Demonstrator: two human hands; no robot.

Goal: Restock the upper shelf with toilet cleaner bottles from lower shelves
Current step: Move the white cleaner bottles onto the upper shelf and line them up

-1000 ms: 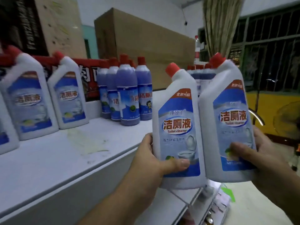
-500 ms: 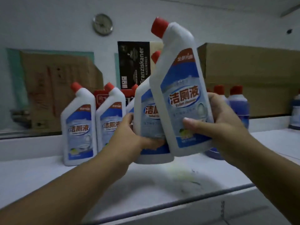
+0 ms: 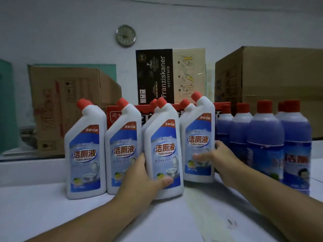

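Observation:
White toilet cleaner bottles with red caps and blue labels stand in a row on the white upper shelf [image 3: 52, 212]. My left hand [image 3: 139, 179] grips the third bottle [image 3: 164, 151], thumb across its lower front; its base rests on the shelf. My right hand [image 3: 218, 159] holds the fourth bottle [image 3: 199, 137] from its right side, and this bottle stands upright just behind and right of the third. Two more white bottles [image 3: 85, 154] [image 3: 122, 147] stand free at the left. Further red caps show behind the row.
Several purple bottles [image 3: 265, 145] with red caps crowd the shelf right of my right hand. Cardboard boxes [image 3: 70, 102] [image 3: 272, 88] and a black beer carton [image 3: 155, 75] line the wall behind. A round clock [image 3: 125, 35] hangs above. The shelf front bears stains.
Both hands carried their bottles from mid-air down onto the shelf. The two bottles now stand in line with the two at the left, hands still on them.

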